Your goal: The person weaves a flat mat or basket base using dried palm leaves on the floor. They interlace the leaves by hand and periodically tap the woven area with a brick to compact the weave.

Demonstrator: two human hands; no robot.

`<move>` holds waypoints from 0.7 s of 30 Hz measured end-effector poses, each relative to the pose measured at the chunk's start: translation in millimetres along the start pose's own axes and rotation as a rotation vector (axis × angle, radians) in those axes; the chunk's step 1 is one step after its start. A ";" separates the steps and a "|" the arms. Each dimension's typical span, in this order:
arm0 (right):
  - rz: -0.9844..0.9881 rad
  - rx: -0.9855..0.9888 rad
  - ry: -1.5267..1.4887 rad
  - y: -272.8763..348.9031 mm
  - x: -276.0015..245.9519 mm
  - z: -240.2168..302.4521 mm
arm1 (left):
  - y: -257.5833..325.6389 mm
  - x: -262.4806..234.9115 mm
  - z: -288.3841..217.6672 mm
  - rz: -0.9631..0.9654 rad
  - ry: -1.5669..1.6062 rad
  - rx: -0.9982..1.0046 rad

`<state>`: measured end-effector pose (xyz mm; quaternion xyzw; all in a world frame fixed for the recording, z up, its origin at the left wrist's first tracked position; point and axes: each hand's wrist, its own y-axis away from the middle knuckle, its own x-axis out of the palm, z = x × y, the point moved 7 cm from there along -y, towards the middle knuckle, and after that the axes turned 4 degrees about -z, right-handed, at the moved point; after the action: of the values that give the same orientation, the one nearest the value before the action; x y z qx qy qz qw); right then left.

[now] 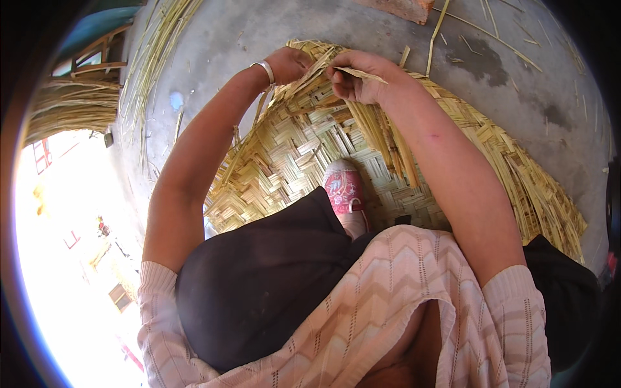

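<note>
A large woven reed mat (284, 168) with a zigzag weave lies in front of me, its far edge raised and curved. At that edge my left hand (288, 64), with a white bangle at the wrist, is closed on reed strips of the rim. Just to its right my right hand (365, 76) has its fingers curled around a flat, pale reed strip (362, 74), whose pointed end sticks out over the palm. Several loose strip ends (381, 139) hang inside the mat below this hand. The fingertips of my left hand are partly hidden.
My pink patterned shoe (344, 187) rests on the mat. Long reeds (152, 71) lie on the grey floor (259, 26) at the left, beside a stacked reed bundle (74, 107). Scattered reed bits and a brick (404, 8) lie at the far side. Bright daylight washes out the left.
</note>
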<state>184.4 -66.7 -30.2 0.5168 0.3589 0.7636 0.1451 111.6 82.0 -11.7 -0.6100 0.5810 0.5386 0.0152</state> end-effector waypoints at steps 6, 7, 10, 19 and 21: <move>-0.017 -0.062 -0.026 1.6 -1.7 1.6 | -5.4 6.6 0.1 -0.007 -0.067 0.026; -0.016 -0.065 -0.005 1.0 -1.9 2.1 | -5.6 8.5 0.7 -0.005 -0.064 0.016; -0.019 -0.048 0.038 1.2 -2.0 2.4 | -6.0 13.3 -0.4 0.016 -0.052 0.016; -0.135 -0.113 0.364 7.1 9.7 -30.8 | 0.1 13.4 10.0 -0.006 0.044 -0.078; -0.071 -0.198 0.414 5.4 15.7 -35.8 | 4.9 14.2 12.8 -0.037 0.156 -0.067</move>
<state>146.6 -75.4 -23.2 0.3192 0.3226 0.8792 0.1451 96.2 78.8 -23.7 -0.6609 0.5506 0.5083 -0.0404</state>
